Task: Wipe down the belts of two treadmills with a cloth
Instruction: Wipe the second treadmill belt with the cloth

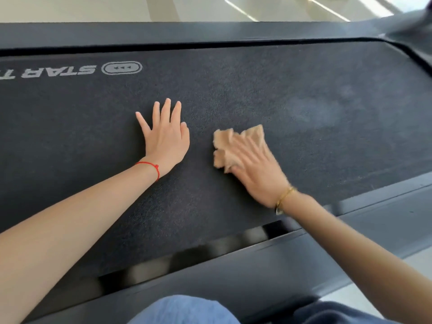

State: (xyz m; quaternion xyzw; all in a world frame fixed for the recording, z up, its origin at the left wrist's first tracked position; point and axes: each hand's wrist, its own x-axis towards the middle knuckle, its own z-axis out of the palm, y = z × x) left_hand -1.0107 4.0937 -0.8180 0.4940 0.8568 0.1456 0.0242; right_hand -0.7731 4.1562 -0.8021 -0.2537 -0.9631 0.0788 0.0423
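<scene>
A dark textured treadmill belt (233, 94) fills the head view, with white lettering at its far left. My left hand (164, 136) lies flat on the belt, fingers spread, holding nothing; a red string is tied at its wrist. To its right, my right hand (254, 167) presses a crumpled tan cloth (230, 146) onto the belt, fingers over it. That hand and the cloth are motion-blurred. A paler, dusty-looking patch (322, 106) marks the belt beyond the cloth to the right.
The dark side rails run along the near edge (257, 265) and the far edge (187, 33) of the belt. A pale floor (93, 8) lies beyond the far rail. My knees in blue fabric (187, 309) show at the bottom.
</scene>
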